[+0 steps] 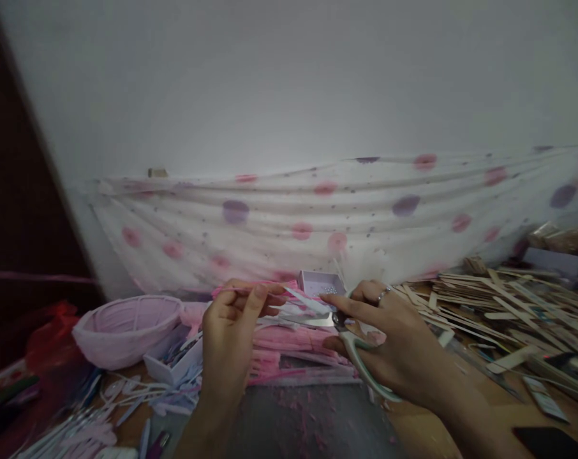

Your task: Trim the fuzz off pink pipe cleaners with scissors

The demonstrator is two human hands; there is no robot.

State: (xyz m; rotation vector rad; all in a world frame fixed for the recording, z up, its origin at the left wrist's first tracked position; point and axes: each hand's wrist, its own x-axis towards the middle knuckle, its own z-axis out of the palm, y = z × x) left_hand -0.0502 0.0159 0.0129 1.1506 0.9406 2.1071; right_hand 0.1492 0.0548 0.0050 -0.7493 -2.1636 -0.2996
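Just left of the middle, my left hand [236, 325] is closed in a pinch, thumb against fingers, on a thin pink strand, perhaps a pipe cleaner [289, 292]. My right hand [389, 338], with a ring on one finger, grips scissors [358, 360] that have pale green handles. The blades are spread and point left, towards my left fingertips. Beneath both hands lie bundles of fuzzy pink stems [289, 339], partly covered by the hands. Small pink clippings are scattered on a dark mat [337, 421] in front.
A pale pink basket [126, 328] and a small white box [171, 360] stand at left, near loose pale strips [126, 389]. Behind the hands sits a small tray [322, 284] of beads. Many wooden sticks [499, 306] pile up at right. A spotted cloth [279, 210] hangs on the wall.
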